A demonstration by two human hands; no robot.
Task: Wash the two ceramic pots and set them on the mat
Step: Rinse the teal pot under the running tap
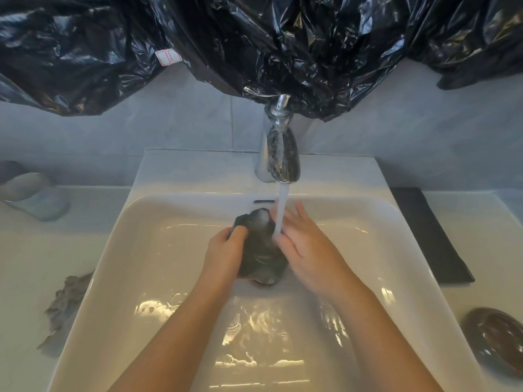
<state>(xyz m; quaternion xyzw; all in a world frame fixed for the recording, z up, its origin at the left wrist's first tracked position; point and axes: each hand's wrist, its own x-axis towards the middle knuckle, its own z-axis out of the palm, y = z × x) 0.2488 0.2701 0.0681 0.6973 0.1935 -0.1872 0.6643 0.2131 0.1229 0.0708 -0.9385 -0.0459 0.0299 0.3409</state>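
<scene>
Hands washing a dark pot (259,250) under running tap water.
Left hand (223,251) grips its side; right hand (304,250) lies open against it, pot's outline blurred, partly hidden.

A dark grey pot (259,250) sits in the white sink (402,250), beside a black mat (430,236) and brown dish (495,338).
</scene>
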